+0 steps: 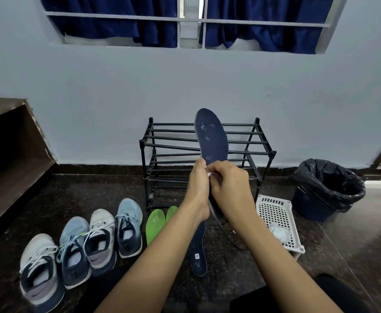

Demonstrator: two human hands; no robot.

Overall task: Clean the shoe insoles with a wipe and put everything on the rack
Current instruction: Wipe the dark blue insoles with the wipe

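My left hand (198, 190) grips a dark blue insole (211, 136) near its heel and holds it upright in front of the black rack (259, 141). White specks dot its upper part. My right hand (230, 188) presses a small white wipe (208, 172) against the insole's lower half. A second dark blue insole (197, 251) lies on the floor below my hands. Two green insoles (154, 224) lie to its left. Several sneakers (99, 238) stand in a row at the left.
A white perforated basket (275, 213) with a white pack inside sits on the floor at the right. Beyond it stands a bin with a black liner (327, 190). A wooden step or bench (8, 154) runs along the left wall.
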